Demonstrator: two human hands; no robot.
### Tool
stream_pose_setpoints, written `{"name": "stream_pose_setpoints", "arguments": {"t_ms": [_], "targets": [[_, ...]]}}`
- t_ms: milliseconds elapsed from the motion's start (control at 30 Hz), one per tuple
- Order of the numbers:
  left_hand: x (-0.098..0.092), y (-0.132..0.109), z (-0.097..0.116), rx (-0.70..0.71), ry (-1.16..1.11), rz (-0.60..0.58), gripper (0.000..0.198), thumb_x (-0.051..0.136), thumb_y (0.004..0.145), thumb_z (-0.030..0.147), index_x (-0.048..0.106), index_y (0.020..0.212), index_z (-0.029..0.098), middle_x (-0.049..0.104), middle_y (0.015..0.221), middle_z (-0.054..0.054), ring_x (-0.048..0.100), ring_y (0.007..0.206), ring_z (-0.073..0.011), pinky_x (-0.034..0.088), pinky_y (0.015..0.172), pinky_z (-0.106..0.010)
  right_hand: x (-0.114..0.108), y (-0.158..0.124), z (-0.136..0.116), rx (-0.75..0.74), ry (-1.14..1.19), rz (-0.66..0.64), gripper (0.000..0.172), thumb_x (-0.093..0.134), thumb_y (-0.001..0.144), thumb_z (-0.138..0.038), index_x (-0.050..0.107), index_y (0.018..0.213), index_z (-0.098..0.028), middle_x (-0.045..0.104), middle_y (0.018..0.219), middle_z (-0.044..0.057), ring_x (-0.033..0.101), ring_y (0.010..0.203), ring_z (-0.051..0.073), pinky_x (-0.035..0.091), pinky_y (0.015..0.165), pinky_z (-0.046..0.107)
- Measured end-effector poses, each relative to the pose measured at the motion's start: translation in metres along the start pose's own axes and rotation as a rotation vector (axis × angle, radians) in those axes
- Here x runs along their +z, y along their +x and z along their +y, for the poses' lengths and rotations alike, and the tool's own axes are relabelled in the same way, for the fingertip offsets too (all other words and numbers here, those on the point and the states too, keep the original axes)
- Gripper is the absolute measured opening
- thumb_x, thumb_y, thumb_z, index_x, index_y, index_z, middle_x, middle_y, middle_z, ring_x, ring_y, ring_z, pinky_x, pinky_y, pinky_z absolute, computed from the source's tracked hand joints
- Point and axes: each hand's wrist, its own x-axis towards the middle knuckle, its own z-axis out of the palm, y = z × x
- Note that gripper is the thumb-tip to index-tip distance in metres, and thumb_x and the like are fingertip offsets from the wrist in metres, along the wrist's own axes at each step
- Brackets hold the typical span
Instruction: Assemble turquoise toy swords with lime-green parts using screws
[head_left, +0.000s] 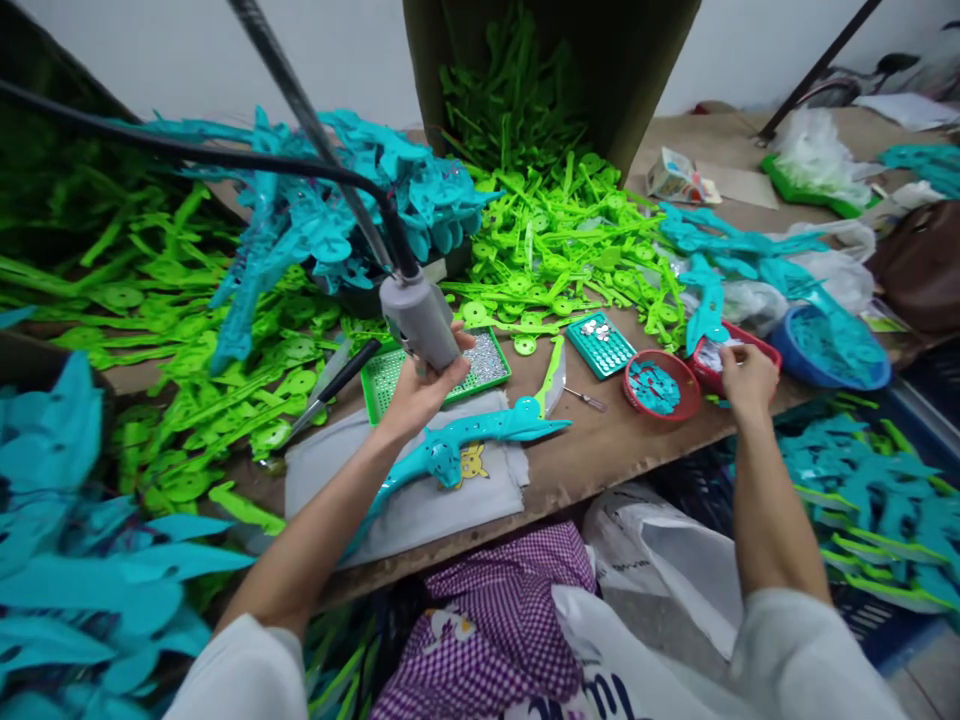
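Observation:
My left hand (420, 390) is wrapped round a grey cylindrical tool (420, 318) that hangs from black hoses, its tip over a green tray of small shiny studs (491, 362). Just below it a teal plastic toy sword (480, 435) lies on a grey cloth (420, 490). My right hand (748, 380) reaches into a red tray (757, 345) at the right, fingers pinched on something small I cannot make out. A round red bowl of teal pieces (660, 385) sits beside it.
Heaps of green plastic parts (555, 240) and teal parts (330, 210) cover the back of the wooden table (600, 450). A small teal tray (600, 345), a blue bowl (825, 350), black-handled tool (337, 385) and plastic bags are nearby. Teal parts fill crates on both sides.

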Motion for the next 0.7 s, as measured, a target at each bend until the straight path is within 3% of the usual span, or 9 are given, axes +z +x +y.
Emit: {"name": "stream_pose_setpoints", "arguments": {"t_ms": [100,200,400,600,700], "targets": [[-0.001,-0.005,-0.005,-0.022,0.016,0.028,0.049,0.068,0.077,0.046,0.058,0.117,0.019,0.065,0.112,-0.01,0.058,0.109,-0.0243,0.046,0.093,-0.037,0.002,0.034,0.02,0.1,-0.057,0.005,0.017,0.077,0.061,-0.025,0.062,0.066,-0.018,0.042,0.067,-0.005,0.022,0.055,0.009,0.021,0.066,0.037],[-0.005,-0.012,-0.005,-0.044,0.059,0.072,0.05,0.068,0.076,0.043,0.057,0.118,0.019,0.064,0.114,-0.01,0.057,0.11,-0.0243,0.047,0.093,-0.037,0.01,0.043,0.029,0.144,-0.066,-0.041,0.025,0.083,0.05,-0.022,0.059,0.057,-0.019,0.033,0.061,-0.009,0.017,0.056,0.008,0.019,0.065,0.038],[-0.012,-0.024,0.001,-0.121,0.087,0.125,0.047,0.069,0.075,0.041,0.058,0.114,0.018,0.066,0.108,-0.01,0.06,0.105,-0.0244,0.05,0.087,-0.037,0.01,0.05,0.032,0.165,-0.042,-0.054,0.023,0.077,0.06,-0.02,0.056,0.051,-0.021,0.035,0.05,-0.007,0.025,0.051,0.011,0.023,0.065,0.038],[-0.016,-0.031,0.003,-0.132,0.117,0.214,0.048,0.072,0.072,0.038,0.059,0.112,0.017,0.067,0.108,-0.009,0.06,0.105,-0.0249,0.049,0.091,-0.038,0.011,0.043,0.025,0.129,-0.107,0.159,0.036,0.073,0.066,-0.022,0.04,0.05,-0.027,0.024,0.05,-0.009,0.019,0.051,0.012,0.022,0.065,0.04],[-0.02,-0.035,0.002,-0.127,0.118,0.238,0.045,0.074,0.07,0.037,0.061,0.108,0.016,0.067,0.108,-0.01,0.06,0.106,-0.0256,0.048,0.093,-0.039,0.018,0.035,0.027,0.096,-0.165,0.205,0.035,0.068,0.069,-0.022,0.038,0.052,-0.028,0.024,0.051,-0.008,0.029,0.051,0.015,0.023,0.064,0.04]]}}
